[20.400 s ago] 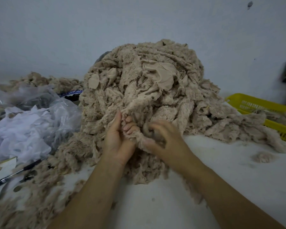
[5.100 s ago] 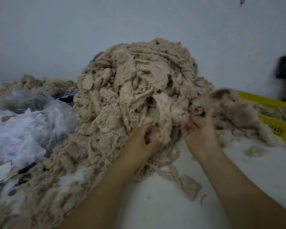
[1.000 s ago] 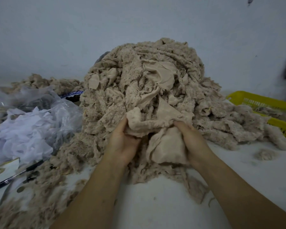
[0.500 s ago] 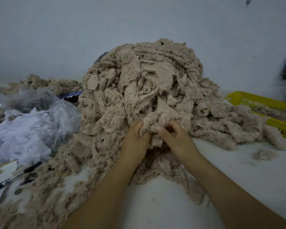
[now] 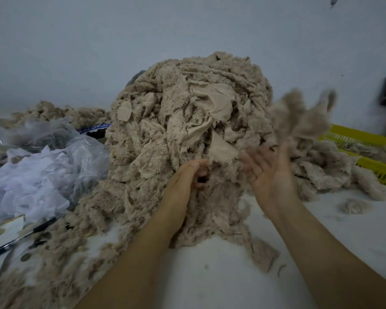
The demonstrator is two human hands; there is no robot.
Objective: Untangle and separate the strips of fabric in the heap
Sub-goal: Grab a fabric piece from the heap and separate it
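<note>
You are working in dim, bluish light. The fabric strip (image 5: 299, 117) above your right hand (image 5: 270, 172) is looking blurry, and things near the edges are looking stretched.

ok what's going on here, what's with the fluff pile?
A person is sorting a big heap of tangled beige fabric strips on a white table, bare-handed. The left hand is at the heap's front, fingers curled into the fabric; whether it grips a strip is unclear. The right hand is open, palm up, with a blurred strip in the air above it, seemingly mid-toss toward the yellow basket. Most of the heap is untouched.
</note>
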